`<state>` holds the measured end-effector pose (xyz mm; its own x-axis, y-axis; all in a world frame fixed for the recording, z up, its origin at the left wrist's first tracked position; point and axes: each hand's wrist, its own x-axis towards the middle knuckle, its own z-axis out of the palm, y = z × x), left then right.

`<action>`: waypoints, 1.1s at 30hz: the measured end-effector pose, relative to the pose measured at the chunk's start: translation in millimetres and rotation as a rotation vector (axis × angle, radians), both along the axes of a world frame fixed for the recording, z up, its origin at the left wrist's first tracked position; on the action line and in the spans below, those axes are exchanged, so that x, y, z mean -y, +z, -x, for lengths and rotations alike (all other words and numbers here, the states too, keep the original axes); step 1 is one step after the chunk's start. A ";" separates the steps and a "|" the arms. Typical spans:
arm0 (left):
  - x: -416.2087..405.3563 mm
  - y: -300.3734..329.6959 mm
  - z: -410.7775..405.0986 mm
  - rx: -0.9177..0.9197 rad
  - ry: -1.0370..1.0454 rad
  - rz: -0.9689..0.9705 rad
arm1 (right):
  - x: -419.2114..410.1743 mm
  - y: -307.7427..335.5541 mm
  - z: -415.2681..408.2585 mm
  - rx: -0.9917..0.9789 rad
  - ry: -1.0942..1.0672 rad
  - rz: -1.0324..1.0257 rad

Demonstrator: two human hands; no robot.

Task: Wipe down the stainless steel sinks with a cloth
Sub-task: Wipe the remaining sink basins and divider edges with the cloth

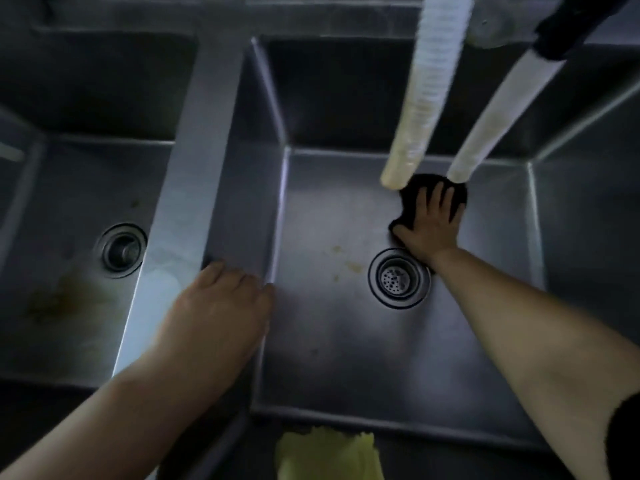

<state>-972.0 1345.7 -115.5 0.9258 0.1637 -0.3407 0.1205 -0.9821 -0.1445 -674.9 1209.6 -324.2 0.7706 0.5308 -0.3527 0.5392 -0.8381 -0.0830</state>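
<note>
1. While the wiping goes on, a yellow-green rag [329, 453] lies on the front ledge, nearest of all, on the viewer's side of the right sink's drain [399, 278].
2. Left of that drain, the left hand [221, 306] rests flat on the divider [194, 188], fingers straight, holding nothing.
3. Just beyond the drain, the right hand [431, 230] presses a dark cloth [420, 188] onto the right sink [346, 358] floor, fingers spread.
4. Yellowish specks [346, 261] sit just left of the drain, not wiped yet.
5. Beyond the cloth hang two pale hoses [429, 98]. Risk: a far stroke could knock them.
6. Left sink [69, 306], well left of the drain, shows brown stains.
</note>
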 end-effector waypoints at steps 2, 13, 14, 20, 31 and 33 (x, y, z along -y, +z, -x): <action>-5.4 -4.0 6.8 0.030 -0.017 -0.014 | -32.1 -2.0 21.1 -0.001 0.211 -0.032; -7.3 -1.6 10.2 0.056 -0.029 0.075 | 54.5 -8.4 172.4 -0.009 1.062 -0.162; -7.4 -0.1 9.8 0.056 -0.026 0.071 | 68.9 -8.5 177.7 -0.015 1.121 -0.138; -7.8 -0.4 7.0 0.095 -0.041 0.052 | 58.4 -9.4 141.7 -0.023 1.166 -0.131; -12.8 -14.9 9.2 0.151 -0.031 0.102 | -99.5 -11.1 3.0 0.149 0.176 -0.124; -13.5 -15.7 10.5 0.141 -0.024 0.118 | -128.0 -10.8 23.9 0.123 0.046 -0.105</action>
<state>-982.5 1359.2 -131.2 0.9689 0.1073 -0.2231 0.1074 -0.9941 -0.0117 -698.7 1337.7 -335.1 0.7785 0.5958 -0.1974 0.5886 -0.8022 -0.0999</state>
